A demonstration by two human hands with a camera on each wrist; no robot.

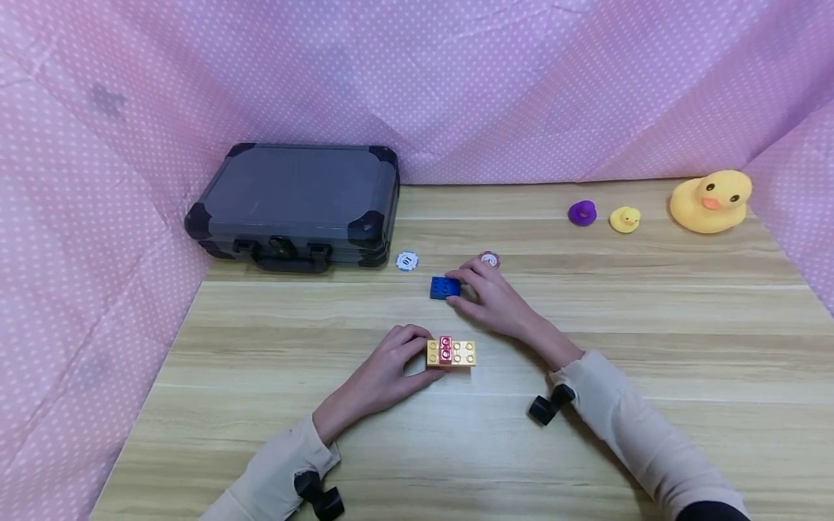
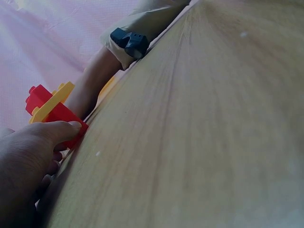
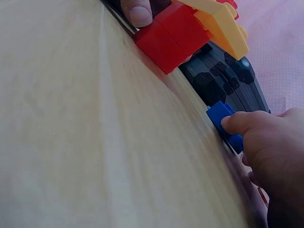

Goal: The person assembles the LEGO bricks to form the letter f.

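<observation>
Near the middle of the table, my left hand [image 1: 384, 373] grips a small stack of toy bricks between thumb and fingers. The stack has a long yellow brick [image 1: 464, 353] across it and a narrow red brick [image 1: 445, 349] on top. Beneath the yellow one, the right wrist view shows larger red bricks [image 3: 171, 38] standing on the table. Farther back, my right hand [image 1: 500, 300] pinches the right end of a blue brick [image 1: 440, 288], thumb in front and fingers behind. In the right wrist view this blue brick [image 3: 219, 115] is low at the tabletop.
A grey case [image 1: 300, 192] with black corners lies closed at the back left. Close to it is a white chip [image 1: 407, 261]; a red chip [image 1: 492, 257] is partly hidden behind my right hand. A purple duck [image 1: 583, 213], small yellow duck [image 1: 624, 220] and big yellow duck [image 1: 706, 206] line the back right.
</observation>
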